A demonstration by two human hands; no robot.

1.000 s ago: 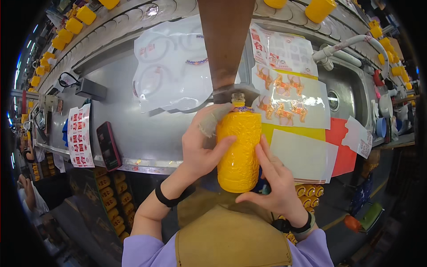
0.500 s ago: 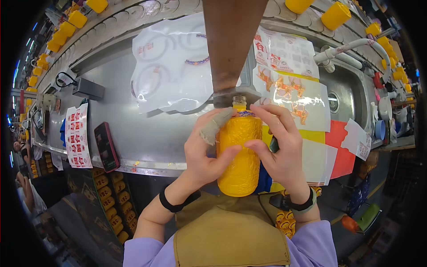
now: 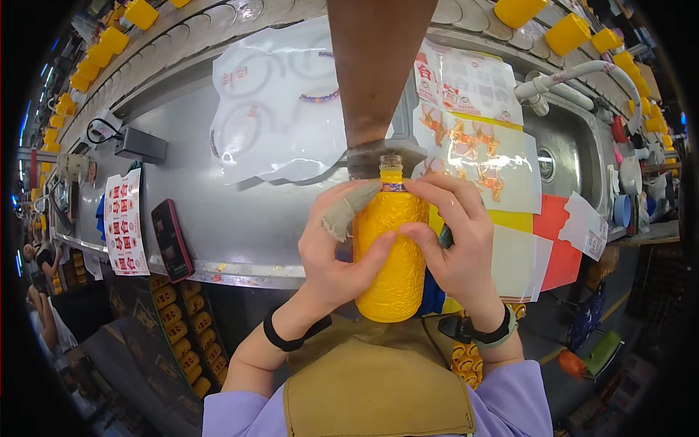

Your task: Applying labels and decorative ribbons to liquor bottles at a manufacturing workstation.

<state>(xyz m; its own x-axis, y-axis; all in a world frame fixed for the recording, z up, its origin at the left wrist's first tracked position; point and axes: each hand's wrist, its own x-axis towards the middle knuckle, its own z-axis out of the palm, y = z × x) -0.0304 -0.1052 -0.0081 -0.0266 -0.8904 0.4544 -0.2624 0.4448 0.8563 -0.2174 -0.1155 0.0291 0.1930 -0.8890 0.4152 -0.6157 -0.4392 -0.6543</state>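
Note:
A yellow embossed bottle (image 3: 392, 262) with a clear screw-top neck (image 3: 391, 162) stands in front of me, between my two hands. Around the base of its neck runs a narrow purple patterned band (image 3: 393, 187). My left hand (image 3: 335, 247) grips the bottle's left side; a grey cloth finger cover (image 3: 345, 211) sits on its index finger, whose tip touches the band. On the other side my right hand (image 3: 462, 240) holds the bottle, index fingertip on the band's right end. Both thumbs press the bottle's front. Something dark green (image 3: 445, 236), partly hidden, shows by the right palm.
A brown post (image 3: 380, 73) rises just beyond the bottle. Transfer-style sheets (image 3: 280, 109) lie on the metal counter (image 3: 189, 197), with orange-figure decals (image 3: 477, 156) at right. A phone (image 3: 172, 240), black box (image 3: 140, 146), sink (image 3: 568, 138) and curved pipe (image 3: 575, 73) surround them.
My right index finger has come down onto the band at the neck, which now looks flatter. Yellow containers along the far conveyor have shifted position.

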